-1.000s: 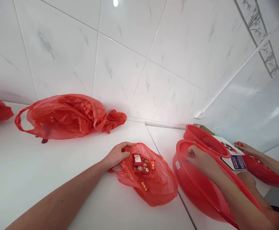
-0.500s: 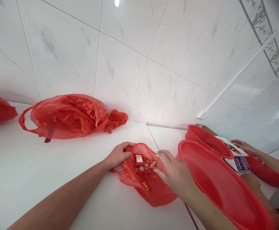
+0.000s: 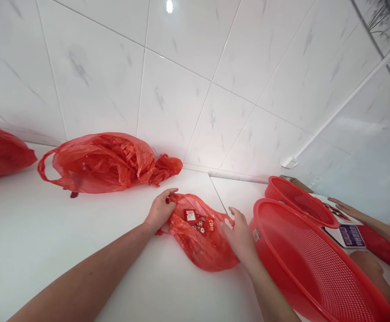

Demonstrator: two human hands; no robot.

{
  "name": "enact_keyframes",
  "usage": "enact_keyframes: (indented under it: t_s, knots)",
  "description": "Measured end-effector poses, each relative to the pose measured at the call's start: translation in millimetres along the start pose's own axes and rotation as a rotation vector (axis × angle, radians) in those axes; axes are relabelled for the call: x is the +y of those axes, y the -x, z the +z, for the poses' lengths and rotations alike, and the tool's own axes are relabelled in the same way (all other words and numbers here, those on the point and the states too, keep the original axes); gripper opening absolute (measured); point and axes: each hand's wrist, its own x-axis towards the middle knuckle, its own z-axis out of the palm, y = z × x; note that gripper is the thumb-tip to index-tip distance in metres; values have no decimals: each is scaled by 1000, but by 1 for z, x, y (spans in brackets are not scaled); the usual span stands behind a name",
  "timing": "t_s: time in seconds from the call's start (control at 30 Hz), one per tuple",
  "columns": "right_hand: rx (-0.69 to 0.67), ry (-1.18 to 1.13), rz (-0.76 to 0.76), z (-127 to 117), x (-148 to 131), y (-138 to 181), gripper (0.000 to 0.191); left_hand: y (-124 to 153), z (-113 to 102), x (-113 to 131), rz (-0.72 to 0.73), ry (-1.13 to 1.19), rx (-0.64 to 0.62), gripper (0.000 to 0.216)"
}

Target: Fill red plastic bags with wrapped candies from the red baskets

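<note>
A red plastic bag (image 3: pixel 198 255) lies on the white table with its mouth spread. My left hand (image 3: pixel 161 210) is closed on the left edge of its opening. At the right side, my right hand (image 3: pixel 241 235) has the bag's rim between thumb and fingers. Inside the bag are small red packets (image 3: pixel 201 223) with gold and white print, among them a red piece with a white square label (image 3: pixel 190 216). Thin plastic covers the bag's lower contents, so they are hard to make out.
Red mesh baskets (image 3: pixel 260 250) stand close on the right. Beyond them a co-worker's hand (image 3: pixel 342 205) rests over a white scale (image 3: pixel 350 235). A bundle of red plastic bags (image 3: pixel 97 163) lies by the tiled wall, another red bag (image 3: pixel 3 154) at far left.
The small colourful item by my right fingers no longer shows there. My right hand has moved to the bag's right rim, and a packet with yellow lettering shows inside. The view has shifted slightly.
</note>
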Motion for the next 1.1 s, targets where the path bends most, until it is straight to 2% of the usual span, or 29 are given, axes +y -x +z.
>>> enact_keyframes:
  t_s: [0.13,0.33,0.6,0.77,0.9,1.1]
  knots:
    - [-88,-176,66,11,12,-25,35,-5,-5,-2,-8,19,93,54]
    - [-60,-360,73,33,23,-23,40,-1,-3,2,-8,24,41,47]
    - [-76,-473,32,28,24,-19,46,-1,-1,0,12,21,-20,54]
    - [-72,-489,22,29,26,-18,44,3,-1,5,13,27,-53,68]
    - [-71,-490,18,29,27,-16,43,23,-6,8,23,-58,-106,85]
    - [-89,-509,0,29,29,-16,39,55,-16,14,191,-251,-302,119]
